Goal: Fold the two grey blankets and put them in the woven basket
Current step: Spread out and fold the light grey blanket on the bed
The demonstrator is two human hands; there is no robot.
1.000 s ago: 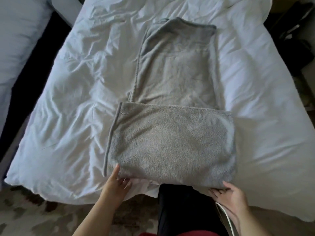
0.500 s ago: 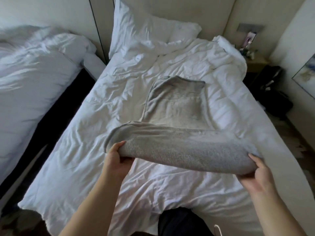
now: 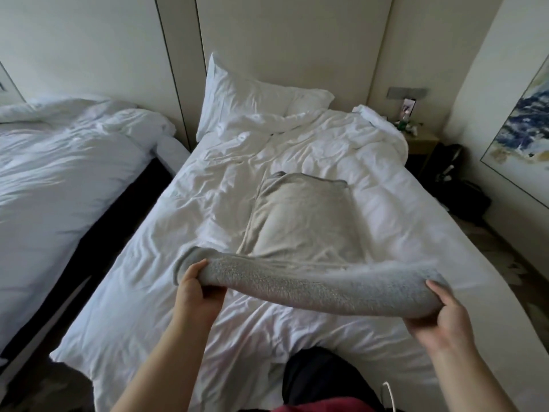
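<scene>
Over white bed (image 3: 142,292), holding folded blanket (image 3: 312,289) level to preserve folds: left hand (image 3: 197,292), right hand (image 3: 439,318) curled round its ends.

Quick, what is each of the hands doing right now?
Left hand: grips the left end of the folded grey blanket.
Right hand: grips its right end.

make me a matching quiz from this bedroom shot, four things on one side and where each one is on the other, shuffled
Things:
1 grey blanket
2 pillow
3 painting
4 second bed

Places:
a on the right wall
b near end held up by the left hand and right hand
c across the dark gap on the left
d upright at the head of the near bed

Pairs: 1-b, 2-d, 3-a, 4-c
</scene>
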